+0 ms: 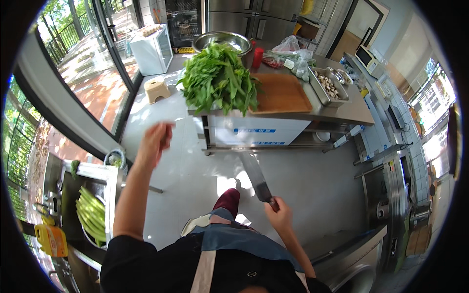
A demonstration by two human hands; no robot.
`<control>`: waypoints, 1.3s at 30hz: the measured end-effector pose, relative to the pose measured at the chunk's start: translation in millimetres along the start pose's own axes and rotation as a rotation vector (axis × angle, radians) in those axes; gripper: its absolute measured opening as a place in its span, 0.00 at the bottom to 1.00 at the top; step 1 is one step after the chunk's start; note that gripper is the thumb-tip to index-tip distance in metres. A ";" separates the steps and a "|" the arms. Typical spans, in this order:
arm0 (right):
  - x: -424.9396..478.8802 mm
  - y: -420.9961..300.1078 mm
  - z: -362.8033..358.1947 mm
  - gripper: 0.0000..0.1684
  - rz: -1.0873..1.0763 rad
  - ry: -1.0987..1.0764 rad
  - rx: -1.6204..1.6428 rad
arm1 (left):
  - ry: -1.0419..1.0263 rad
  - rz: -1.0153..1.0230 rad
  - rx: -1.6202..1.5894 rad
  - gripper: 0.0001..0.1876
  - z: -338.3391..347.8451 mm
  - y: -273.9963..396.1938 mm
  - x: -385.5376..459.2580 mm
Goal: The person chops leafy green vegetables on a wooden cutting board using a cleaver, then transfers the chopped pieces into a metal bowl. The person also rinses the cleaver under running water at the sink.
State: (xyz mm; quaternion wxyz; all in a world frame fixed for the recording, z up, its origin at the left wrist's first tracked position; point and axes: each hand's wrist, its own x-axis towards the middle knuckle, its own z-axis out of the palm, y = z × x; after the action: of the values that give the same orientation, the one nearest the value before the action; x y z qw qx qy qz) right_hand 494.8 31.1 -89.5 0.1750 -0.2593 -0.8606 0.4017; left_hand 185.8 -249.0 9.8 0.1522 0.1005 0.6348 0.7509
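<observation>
My right hand (280, 217) grips the dark handle of a broad-bladed kitchen knife (255, 177). Its blade points away from me above the floor, blurred at the far end. My left hand (155, 143) is raised ahead on the left, blurred, its fingers curled in and nothing visible in them. Beyond both hands stands a stainless steel worktable (344, 111). A big heap of leafy green vegetables (220, 78) lies on its near left part, leaves hanging over the edge. Beside the heap rests a brown cutting board (284, 93).
A metal tray (326, 88) of sliced mushrooms, plastic bags (293, 55) and a steel bowl (234, 38) share the worktable. Left of me, a sink (113, 190) contains long green vegetables (89, 216). A low stool (157, 89) stands near the glass doors. Counters (381, 135) run along the right.
</observation>
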 end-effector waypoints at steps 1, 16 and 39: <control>17.2 9.0 -8.8 0.18 0.033 0.019 -0.017 | -0.017 0.107 0.020 0.17 16.4 15.8 47.2; 286.4 88.6 -115.3 0.16 0.373 0.209 -0.035 | 0.097 0.352 0.513 0.14 139.0 42.7 559.1; 705.2 142.6 -38.2 0.07 -0.936 -0.682 -0.578 | 1.210 0.245 0.921 0.08 176.8 -26.9 245.5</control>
State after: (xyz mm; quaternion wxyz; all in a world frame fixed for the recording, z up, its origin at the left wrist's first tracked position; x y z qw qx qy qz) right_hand -9.3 545.4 -112.0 -0.0283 0.2487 -0.9635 0.0949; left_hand 20.2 5.4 3.8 -0.3629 -0.2047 0.8404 0.3466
